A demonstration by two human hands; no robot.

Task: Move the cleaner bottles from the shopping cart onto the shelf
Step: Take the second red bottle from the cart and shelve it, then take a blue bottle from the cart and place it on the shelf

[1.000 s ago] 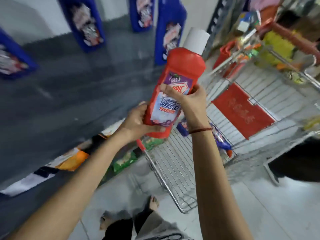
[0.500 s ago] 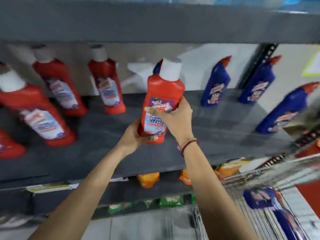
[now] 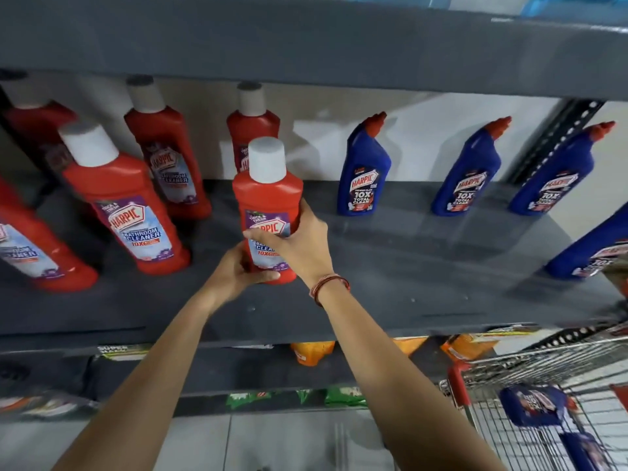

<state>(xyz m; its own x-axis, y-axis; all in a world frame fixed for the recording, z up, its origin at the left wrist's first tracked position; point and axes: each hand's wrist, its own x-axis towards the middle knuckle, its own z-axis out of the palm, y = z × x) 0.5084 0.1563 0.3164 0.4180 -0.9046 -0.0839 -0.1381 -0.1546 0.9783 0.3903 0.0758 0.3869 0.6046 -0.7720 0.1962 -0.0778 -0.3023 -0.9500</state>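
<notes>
A red cleaner bottle with a white cap stands upright on the grey shelf, near its middle. My left hand grips its base from the left. My right hand wraps around its label from the right. Several other red bottles stand on the shelf to the left, and several blue bottles with red spouts stand to the right. The shopping cart is at the bottom right, with a blue bottle lying inside.
A grey upper shelf overhangs the bottles. Below the shelf are orange packs and green packets on lower levels. A black perforated upright stands at the back right. Pale tiled floor shows at the bottom.
Both hands carried the red bottle from above the cart up to the shelf. It now stands on the shelf board, and the view has turned from the cart to the shelf.
</notes>
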